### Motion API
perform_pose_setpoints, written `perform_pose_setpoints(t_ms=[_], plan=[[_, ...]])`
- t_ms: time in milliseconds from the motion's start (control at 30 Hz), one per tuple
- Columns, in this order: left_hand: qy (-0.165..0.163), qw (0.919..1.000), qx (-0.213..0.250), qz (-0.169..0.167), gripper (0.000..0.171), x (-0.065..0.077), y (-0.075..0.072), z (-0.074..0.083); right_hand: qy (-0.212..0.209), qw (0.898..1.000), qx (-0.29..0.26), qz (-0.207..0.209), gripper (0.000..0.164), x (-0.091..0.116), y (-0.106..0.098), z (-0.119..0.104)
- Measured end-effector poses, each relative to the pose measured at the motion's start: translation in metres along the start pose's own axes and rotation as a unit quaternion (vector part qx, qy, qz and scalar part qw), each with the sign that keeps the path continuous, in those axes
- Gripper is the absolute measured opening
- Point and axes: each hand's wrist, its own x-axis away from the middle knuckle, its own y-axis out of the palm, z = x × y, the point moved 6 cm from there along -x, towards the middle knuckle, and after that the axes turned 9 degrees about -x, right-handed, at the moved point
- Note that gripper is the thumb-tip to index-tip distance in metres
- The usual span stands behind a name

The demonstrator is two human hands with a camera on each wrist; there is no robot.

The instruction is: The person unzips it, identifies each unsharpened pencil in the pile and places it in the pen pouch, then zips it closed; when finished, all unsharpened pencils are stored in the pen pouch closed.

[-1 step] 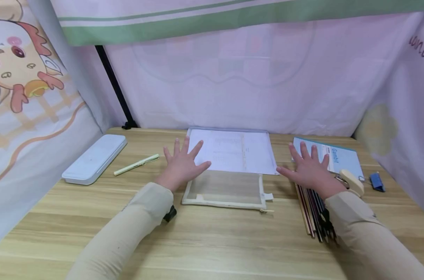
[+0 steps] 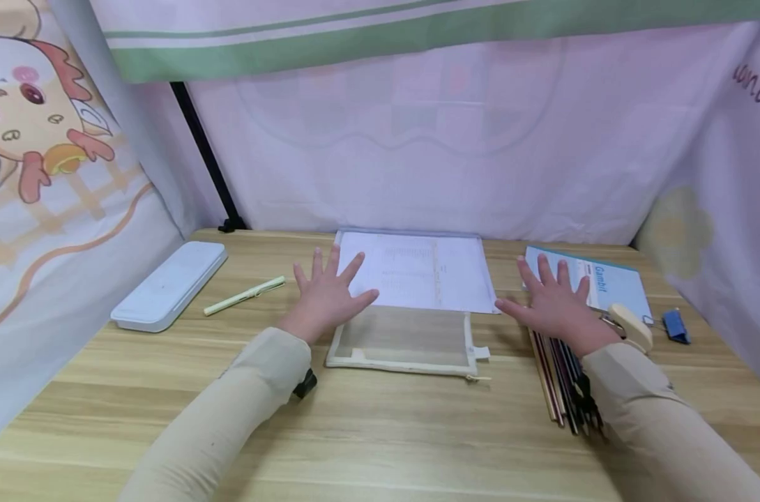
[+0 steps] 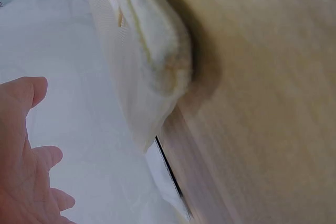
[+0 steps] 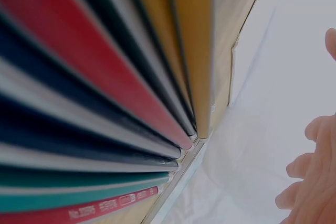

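Both bare hands are held out with fingers spread, and neither holds anything. My left hand (image 2: 326, 296) is over the left edge of a mesh zip pouch (image 2: 405, 338) and a stack of printed sheets (image 2: 418, 272). In the left wrist view its fingers (image 3: 50, 156) appear beside the pouch's pale corner (image 3: 163, 66). My right hand (image 2: 557, 303) overlaps a blue "Gambit" notebook (image 2: 621, 286) and the far ends of a bundle of coloured pencils (image 2: 552, 380). The right wrist view shows the pencils (image 4: 105, 77) close up, in red, gold, green and dark blue.
A white flat case (image 2: 169, 286) lies at the left, with a pale green pen (image 2: 245, 295) beside it. Right of the right wrist are a cream rounded object (image 2: 634, 328) and a blue binder clip (image 2: 676, 326). Fabric curtains (image 2: 386, 153) enclose the wooden table (image 2: 418, 432).
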Motion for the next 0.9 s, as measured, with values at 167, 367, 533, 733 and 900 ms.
perform_pose_setpoints(t_ms=[167, 367, 533, 733, 900], plan=[[-0.001, 1.0000, 0.002, -0.001, 0.075, 0.000, 0.001, 0.000, -0.002, 1.000, -0.002, -0.001, 0.100, -0.001, -0.001, -0.003], [0.000, 1.0000, 0.002, 0.002, 0.075, 0.001, 0.001, 0.000, -0.008, 1.000, -0.007, -0.004, 0.099, 0.000, 0.001, -0.007], [0.019, 0.9996, -0.015, -0.011, 0.076, 0.010, 0.001, 0.010, -0.037, 0.997, -0.060, -0.013, 0.095, 0.013, 0.004, -0.018], [0.078, 0.9941, 0.074, -0.015, 0.072, 0.030, 0.004, 0.044, -0.092, 0.984, -0.143, -0.051, 0.080, 0.034, 0.015, -0.036], [0.136, 0.9751, 0.172, -0.033, 0.066, 0.045, 0.009, 0.077, -0.090, 0.970, -0.201, -0.105, 0.074, 0.042, 0.029, -0.045]])
